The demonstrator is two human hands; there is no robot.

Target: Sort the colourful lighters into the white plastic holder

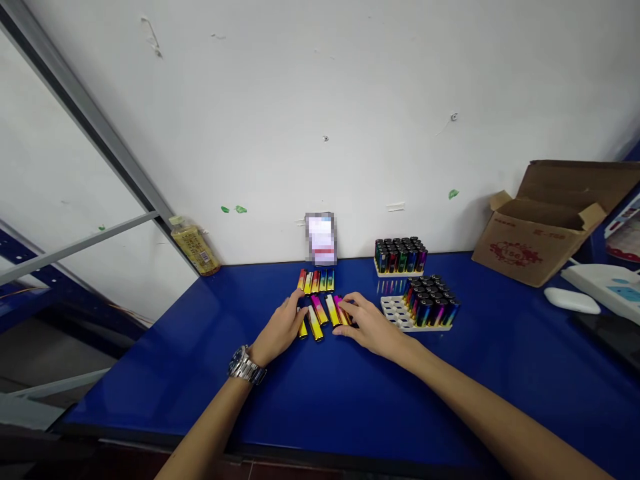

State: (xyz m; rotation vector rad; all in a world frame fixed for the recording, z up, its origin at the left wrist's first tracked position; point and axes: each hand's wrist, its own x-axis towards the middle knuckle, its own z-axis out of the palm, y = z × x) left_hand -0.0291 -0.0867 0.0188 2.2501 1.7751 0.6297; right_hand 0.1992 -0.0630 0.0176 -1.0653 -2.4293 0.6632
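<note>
Several gradient-coloured lighters lie on the blue table between my hands. My left hand (281,328), with a metal watch (246,365) on its wrist, has thumb and forefinger apart. It rests beside a yellow lighter (303,329), and a white-and-yellow lighter (315,325) lies just right of its thumb. My right hand (371,325) curls its fingers and thumb around the lighters at the right end of the group, where a pink-and-yellow lighter (339,311) shows partly. Between the hands are a pink lighter (319,310) and another white-and-yellow lighter (332,311).
Behind the group stands a row of lighters (315,281), below a phone (321,240) at the wall. White racks, one full of lighters (400,273) and one part-filled (395,312), are at right. A carton (520,243), a white mouse (571,300) and a bottle (195,247) stand farther out.
</note>
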